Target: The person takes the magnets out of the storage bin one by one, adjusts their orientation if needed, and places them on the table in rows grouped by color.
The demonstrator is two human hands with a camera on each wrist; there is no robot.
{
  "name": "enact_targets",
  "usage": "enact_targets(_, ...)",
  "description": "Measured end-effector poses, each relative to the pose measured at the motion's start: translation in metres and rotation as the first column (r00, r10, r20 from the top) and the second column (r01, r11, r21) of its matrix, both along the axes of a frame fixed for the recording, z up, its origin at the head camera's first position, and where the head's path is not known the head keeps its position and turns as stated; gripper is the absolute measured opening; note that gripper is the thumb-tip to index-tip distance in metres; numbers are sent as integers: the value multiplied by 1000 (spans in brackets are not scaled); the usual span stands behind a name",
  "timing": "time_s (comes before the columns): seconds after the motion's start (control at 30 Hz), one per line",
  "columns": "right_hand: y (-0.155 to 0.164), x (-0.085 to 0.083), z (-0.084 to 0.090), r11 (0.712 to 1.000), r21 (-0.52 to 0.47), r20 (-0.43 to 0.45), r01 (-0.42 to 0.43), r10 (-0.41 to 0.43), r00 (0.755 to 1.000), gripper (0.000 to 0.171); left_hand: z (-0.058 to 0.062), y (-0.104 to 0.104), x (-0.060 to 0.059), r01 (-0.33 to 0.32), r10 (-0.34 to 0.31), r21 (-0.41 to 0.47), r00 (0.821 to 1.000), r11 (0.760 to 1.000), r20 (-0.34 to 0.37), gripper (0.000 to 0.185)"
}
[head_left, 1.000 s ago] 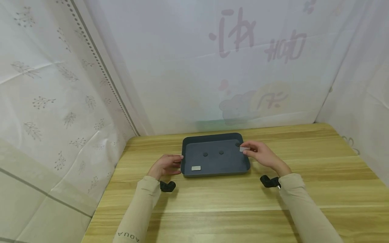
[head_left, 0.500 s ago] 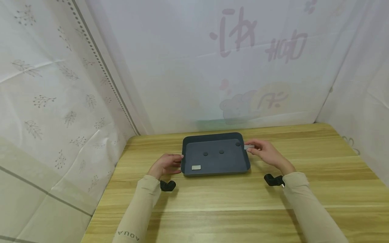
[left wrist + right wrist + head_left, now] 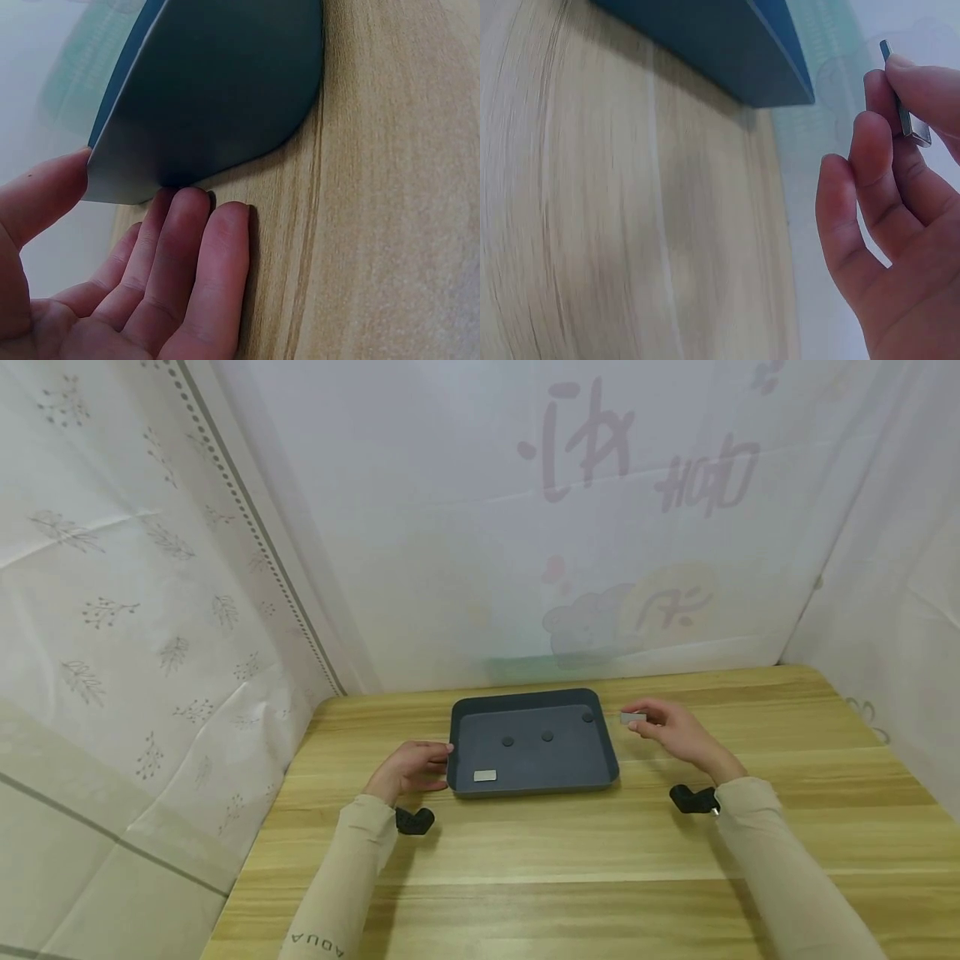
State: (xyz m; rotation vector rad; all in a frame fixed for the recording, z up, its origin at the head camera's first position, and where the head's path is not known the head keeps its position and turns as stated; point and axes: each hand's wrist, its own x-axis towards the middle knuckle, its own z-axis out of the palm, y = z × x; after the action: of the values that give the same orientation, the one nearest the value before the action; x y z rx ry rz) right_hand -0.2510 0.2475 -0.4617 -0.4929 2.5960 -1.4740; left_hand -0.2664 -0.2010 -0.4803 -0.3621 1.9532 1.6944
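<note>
A dark blue-grey tray [image 3: 604, 750] lies on the wooden table. Inside it are a flat silver bar [image 3: 484, 775] at the front left and three small dark discs [image 3: 547, 736]. My left hand [image 3: 408, 767] holds the tray's left edge [image 3: 112, 161], thumb on the rim and fingers flat on the table beside it. To the right of the tray, above the table, my right hand [image 3: 671, 729] pinches a second small silver bar [image 3: 632, 717] [image 3: 904, 112] between thumb and fingers.
The wooden table [image 3: 570, 860] is enclosed by white cloth walls on the left, back and right. Black wrist camera mounts [image 3: 414, 819] sit under each forearm. The tray corner [image 3: 780, 71] is close to my right hand.
My right hand has carried the small silver bar from over the tray's right rim out to the right, clear of the tray. My left hand has stayed on the left edge.
</note>
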Motion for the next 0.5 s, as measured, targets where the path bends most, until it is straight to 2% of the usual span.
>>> enact_targets(0.27,14,-5,-2,998,55,-3,4,-4,1000,40,-2,-1,-2,-6,6,1,1000,1000,2,45)
enact_targets(0.5,19,-11,-5,998,62,22,8,-10,1000,37,-1,-1,-1,-9,9,1,1000,1000,2,43)
